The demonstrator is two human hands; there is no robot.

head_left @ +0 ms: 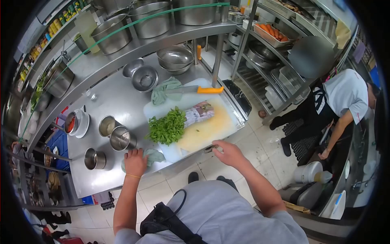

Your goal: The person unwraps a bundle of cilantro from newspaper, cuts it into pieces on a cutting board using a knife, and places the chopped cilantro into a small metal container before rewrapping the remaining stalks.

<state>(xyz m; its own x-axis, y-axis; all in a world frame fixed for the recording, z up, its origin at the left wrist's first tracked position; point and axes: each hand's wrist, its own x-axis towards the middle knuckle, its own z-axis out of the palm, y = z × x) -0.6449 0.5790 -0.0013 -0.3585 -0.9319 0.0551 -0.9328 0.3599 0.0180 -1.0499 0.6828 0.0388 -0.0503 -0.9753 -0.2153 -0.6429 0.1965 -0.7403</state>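
My left hand (pixel 135 162) lies palm down on a crumpled green cloth (pixel 154 157) at the steel table's front edge, its fingers stretched forward. My right hand (pixel 230 153) hovers by the front edge of the white cutting board (pixel 156 112), thumb and forefinger apart, with nothing visible in it. A bunch of leafy green herbs (pixel 165 127) lies on the board, its stems in a printed wrapper (pixel 199 113). Behind it rests a knife with an orange handle (pixel 210 90), its blade partly beside a second green cloth (pixel 165 91).
Steel containers (pixel 122 138) stand left of the board, and metal bowls (pixel 144 78) behind it. Large pots (pixel 149 19) line the raised shelf. A rack at right holds a basket of carrots (pixel 271 34). A co-worker (pixel 343 95) bends over a counter at right.
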